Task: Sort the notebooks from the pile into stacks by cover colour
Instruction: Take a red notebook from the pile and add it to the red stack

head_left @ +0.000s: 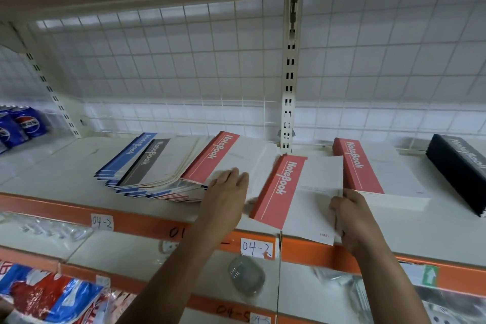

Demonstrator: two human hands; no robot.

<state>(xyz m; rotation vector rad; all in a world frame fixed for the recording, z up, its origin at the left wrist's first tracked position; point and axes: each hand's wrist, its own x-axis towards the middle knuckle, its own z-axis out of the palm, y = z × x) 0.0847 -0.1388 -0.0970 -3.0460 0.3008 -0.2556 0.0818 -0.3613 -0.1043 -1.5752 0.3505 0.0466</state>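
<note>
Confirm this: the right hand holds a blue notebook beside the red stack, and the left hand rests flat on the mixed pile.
One detail is wrong: the held notebook in the right hand has a red cover band, not blue, as the head view shows. It is beside the red stack, and the left hand rests flat on the mixed pile.

Metal store shelf (52,166) with an orange front strip (147,221), and two handwritten "04-2" tags stuck on it, one left (102,222) and one middle (256,248). Wire grid back (157,60) with white tiles behind, plus a slotted upright (289,87). Pepsi cans (26,123) sit far left. On the shelf below: shiny red-and-blue packets (52,294), some clear plastic thing (246,277) and a green arrow sticker (430,275).
</note>
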